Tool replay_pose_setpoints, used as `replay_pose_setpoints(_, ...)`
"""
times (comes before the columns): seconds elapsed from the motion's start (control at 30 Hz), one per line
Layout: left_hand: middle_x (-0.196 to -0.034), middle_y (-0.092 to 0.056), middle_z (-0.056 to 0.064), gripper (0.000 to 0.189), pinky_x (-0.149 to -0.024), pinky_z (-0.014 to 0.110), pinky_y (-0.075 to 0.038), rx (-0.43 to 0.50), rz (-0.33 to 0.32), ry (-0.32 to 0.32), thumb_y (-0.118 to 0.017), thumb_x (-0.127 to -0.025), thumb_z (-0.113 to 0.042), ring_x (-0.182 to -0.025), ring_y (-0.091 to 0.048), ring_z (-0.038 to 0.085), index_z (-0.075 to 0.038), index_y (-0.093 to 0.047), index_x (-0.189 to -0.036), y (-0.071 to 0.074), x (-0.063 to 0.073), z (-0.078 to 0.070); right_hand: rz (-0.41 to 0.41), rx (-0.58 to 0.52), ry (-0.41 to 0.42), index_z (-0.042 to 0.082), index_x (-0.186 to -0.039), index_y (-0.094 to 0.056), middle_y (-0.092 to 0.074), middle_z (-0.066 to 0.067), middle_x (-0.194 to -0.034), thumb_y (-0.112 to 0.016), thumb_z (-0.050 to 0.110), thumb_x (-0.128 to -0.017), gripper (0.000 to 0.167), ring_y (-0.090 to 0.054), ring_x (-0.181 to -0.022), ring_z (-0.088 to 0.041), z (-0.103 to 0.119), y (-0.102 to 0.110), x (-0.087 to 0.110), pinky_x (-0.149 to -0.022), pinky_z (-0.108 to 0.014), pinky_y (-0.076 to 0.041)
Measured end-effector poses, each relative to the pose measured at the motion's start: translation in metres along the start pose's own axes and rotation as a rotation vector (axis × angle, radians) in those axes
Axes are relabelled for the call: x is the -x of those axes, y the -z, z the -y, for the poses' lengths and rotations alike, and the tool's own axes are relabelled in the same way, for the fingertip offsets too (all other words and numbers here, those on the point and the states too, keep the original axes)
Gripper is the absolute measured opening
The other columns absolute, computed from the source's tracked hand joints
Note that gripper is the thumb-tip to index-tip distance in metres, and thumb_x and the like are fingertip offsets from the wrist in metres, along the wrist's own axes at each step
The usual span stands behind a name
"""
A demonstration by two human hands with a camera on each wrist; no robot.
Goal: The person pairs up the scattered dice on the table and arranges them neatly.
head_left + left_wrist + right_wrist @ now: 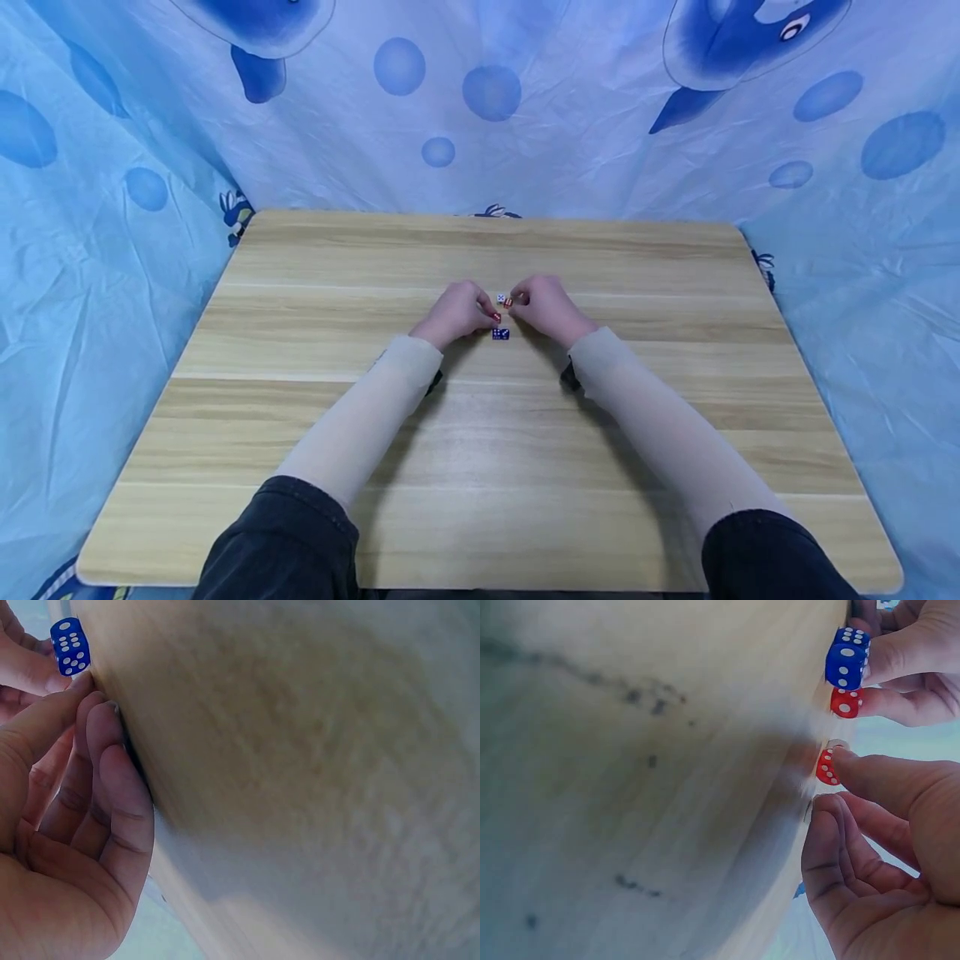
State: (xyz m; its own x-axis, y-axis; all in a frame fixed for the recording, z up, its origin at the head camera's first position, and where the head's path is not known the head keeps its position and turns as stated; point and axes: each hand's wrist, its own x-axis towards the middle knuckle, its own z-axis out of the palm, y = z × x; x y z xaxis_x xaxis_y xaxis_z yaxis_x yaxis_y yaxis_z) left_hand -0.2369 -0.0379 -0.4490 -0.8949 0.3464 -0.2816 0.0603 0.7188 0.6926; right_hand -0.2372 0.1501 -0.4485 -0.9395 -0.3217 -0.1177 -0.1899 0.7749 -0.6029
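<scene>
My left hand [459,315] pinches a red die [497,317] between thumb and finger, low over the tabletop. Opposite it, my right hand [547,307] has thumb and index fingertips at a second red die [508,302]; in the right wrist view the thumb presses on this red die [827,766]. A white die [501,298] sits just beside that one, mostly hidden in the right wrist view. Two blue dice [501,334] lie side by side nearer the body. In the left wrist view, a blue die [70,646] overlaps the fingertips, which hide the left hand's red die.
The wood-grain table [480,467] extends on all sides of the hands. A blue curtain [330,158] with bubbles and cartoon animals hangs behind and along both sides. Dark sleeves [281,542] cover the upper forearms.
</scene>
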Motion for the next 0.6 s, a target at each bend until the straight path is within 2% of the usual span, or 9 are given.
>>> replay_pose_setpoints(0.13, -0.084, -0.07, 0.0, 0.008, -0.056, 0.029, -0.055, -0.008, -0.008, -0.007, -0.085, -0.085, -0.013, -0.064, -0.065, 0.018, -0.014, -0.078, -0.083, -0.0021, -0.0004, 0.0031, -0.016, 0.018, 0.028, 0.003, -0.107, -0.077, -0.073, -0.006, -0.094, -0.079, 0.011, -0.091, 0.018, -0.066, -0.086, -0.02, 0.0013, -0.0042, -0.0038, -0.083, -0.035, -0.053)
replay_pose_setpoints(0.27, -0.08, -0.071, -0.001, 0.007, -0.056, 0.029, -0.055, -0.013, -0.011, -0.027, -0.085, -0.085, -0.013, -0.063, -0.065, 0.018, -0.013, -0.078, -0.084, -0.0022, -0.0004, 0.0031, -0.021, 0.016, 0.025, 0.004, -0.101, -0.078, -0.073, -0.005, -0.091, -0.079, 0.01, -0.09, 0.012, -0.066, -0.085, -0.021, 0.0023, -0.0062, -0.0047, -0.082, -0.035, -0.053)
replay_pose_setpoints(0.6, -0.08, -0.071, 0.0, 0.007, -0.055, 0.029, -0.055, -0.005, -0.013, -0.024, -0.085, -0.085, -0.013, -0.064, -0.066, 0.018, -0.013, -0.078, -0.083, -0.0039, 0.0009, 0.0013, -0.033, -0.011, 0.001, 0.005, -0.1, -0.078, -0.074, -0.005, -0.092, -0.079, 0.01, -0.09, 0.012, -0.067, -0.086, -0.02, -0.0016, -0.0072, -0.0027, -0.083, -0.035, -0.053)
